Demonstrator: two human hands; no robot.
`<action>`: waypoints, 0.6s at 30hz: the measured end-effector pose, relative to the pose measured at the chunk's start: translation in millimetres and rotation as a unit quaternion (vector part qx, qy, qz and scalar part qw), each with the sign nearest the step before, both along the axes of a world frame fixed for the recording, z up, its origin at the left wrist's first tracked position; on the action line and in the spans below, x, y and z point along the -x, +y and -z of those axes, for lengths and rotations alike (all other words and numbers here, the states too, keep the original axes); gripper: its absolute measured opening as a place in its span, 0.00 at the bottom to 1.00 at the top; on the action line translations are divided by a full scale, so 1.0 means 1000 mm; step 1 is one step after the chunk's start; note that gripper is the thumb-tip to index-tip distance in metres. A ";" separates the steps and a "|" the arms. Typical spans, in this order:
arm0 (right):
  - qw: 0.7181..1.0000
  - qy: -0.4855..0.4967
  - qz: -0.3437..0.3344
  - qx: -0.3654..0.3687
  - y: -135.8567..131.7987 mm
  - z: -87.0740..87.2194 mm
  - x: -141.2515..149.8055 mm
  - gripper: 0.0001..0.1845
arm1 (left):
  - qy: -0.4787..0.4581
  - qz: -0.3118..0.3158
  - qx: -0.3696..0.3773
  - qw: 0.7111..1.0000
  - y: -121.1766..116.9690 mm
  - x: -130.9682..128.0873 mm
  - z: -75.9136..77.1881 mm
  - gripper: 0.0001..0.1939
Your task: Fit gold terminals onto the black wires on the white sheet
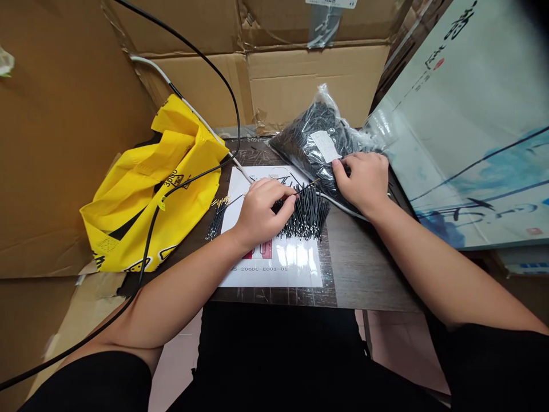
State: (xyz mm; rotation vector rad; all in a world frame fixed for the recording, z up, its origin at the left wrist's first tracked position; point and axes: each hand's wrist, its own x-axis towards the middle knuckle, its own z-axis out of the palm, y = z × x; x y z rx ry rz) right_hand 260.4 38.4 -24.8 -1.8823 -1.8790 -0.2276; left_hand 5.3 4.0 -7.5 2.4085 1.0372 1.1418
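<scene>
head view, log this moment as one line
left hand: holding thin black wire | right hand: at filled plastic bag, by white label | wire pile: partly over printed sheet

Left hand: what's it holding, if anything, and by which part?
The left hand pinches a wire behind its gold end, which sticks out.

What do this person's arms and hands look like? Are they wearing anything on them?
Each grip is simply a bare, five-fingered human hand, left hand and right hand, with no glove showing. No watch or bracelet shows on either wrist. The forearms are uncovered up to a plain black left sleeve and a matching right sleeve, with no visible markings.
</scene>
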 end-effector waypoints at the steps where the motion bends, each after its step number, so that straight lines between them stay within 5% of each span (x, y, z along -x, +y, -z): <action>1: 1.000 -0.002 -0.004 0.005 0.000 0.000 0.000 0.30 | 0.001 0.000 0.000 1.000 0.000 0.000 0.000 0.10; 9: 0.999 0.022 -0.007 -0.030 -0.001 0.003 0.000 0.28 | -0.001 -0.001 0.001 1.000 0.001 0.000 0.001 0.09; 18: 1.000 -0.004 0.010 0.009 -0.001 -0.001 0.002 0.27 | -0.006 0.002 0.000 1.000 0.002 -0.001 0.002 0.09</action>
